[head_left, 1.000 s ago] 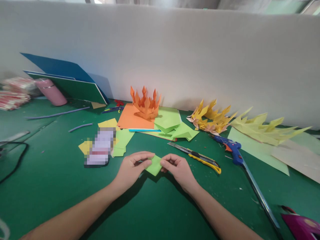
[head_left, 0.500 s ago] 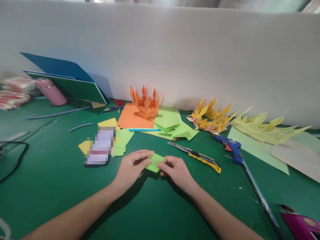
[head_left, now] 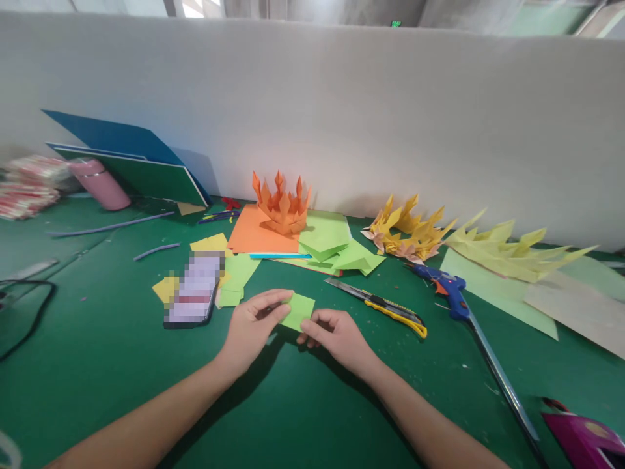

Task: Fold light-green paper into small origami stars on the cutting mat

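Note:
A small green square of paper (head_left: pixel 299 311) is held up just above the table, between my two hands. My left hand (head_left: pixel 254 329) pinches its left edge between thumb and fingers. At the lower right corner, my right hand (head_left: pixel 336 335) grips the same piece with thumb on top and fingers curled beneath. Beyond my hands lie more green sheets (head_left: pixel 327 234) and an orange folded-paper crown (head_left: pixel 283 212) standing on orange paper (head_left: pixel 244 234). A yellow-handled utility knife (head_left: pixel 381 306) rests to the right, its blade extended.
Left of my hands lies a phone (head_left: pixel 195 290) over yellow and green paper pieces. To the right are a blue glue gun (head_left: pixel 452 293) with a long glue stick, a yellow crown (head_left: pixel 410 228) and a pale yellow one (head_left: pixel 517 251). A pink bottle (head_left: pixel 100 184) leans at the far left.
The green paper has turned slightly and shows more of its face. My right hand has moved a little left and lower on its corner. The view has shifted slightly.

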`<state>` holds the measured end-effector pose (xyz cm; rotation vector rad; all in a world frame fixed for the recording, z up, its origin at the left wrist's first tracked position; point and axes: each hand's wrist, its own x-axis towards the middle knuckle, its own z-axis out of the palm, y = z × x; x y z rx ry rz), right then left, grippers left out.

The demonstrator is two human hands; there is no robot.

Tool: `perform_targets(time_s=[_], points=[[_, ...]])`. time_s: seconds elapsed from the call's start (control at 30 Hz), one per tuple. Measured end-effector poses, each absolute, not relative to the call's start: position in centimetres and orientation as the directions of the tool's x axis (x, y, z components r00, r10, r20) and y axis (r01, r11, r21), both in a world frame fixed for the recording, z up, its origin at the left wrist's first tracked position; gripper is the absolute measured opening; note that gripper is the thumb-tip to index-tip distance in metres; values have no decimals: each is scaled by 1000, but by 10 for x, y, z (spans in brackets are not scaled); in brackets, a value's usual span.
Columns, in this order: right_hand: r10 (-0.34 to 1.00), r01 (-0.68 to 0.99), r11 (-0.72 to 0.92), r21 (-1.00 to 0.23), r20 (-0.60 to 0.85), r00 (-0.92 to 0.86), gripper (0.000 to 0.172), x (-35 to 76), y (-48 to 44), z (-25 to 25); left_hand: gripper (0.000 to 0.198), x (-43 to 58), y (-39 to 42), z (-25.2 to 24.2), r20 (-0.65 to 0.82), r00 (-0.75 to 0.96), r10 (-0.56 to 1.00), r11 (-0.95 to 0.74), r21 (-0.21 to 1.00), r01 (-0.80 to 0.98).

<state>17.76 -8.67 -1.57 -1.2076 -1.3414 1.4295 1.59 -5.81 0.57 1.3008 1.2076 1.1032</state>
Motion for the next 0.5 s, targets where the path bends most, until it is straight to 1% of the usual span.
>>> perform_targets(time_s=[0.1,0.17,0.23,0.27,0.37,0.5], points=[[978,88,-37,-995,-54,-203,26,174,-89,-17,35,18,-58,4,-148,-11,989,146,984,-102],[984,146,12,-989,-14,-175,21,171,-91,-17,42,22,-61,4,-227,-73,971,201,944,-260],[988,201,53,-978,23,-150,15,168,-93,-17,41,26,-66,4,-288,-76,955,236,888,-396],[989,222,74,-972,42,-143,12,167,-94,-16,41,28,-68,4,-313,-56,948,259,862,-436],[987,268,120,-956,85,-140,9,165,-97,-15,42,31,-74,4,-328,-8,945,286,836,-469],[985,296,124,-947,81,-153,15,163,-100,-14,39,32,-75,4,-281,11,960,256,858,-444]])
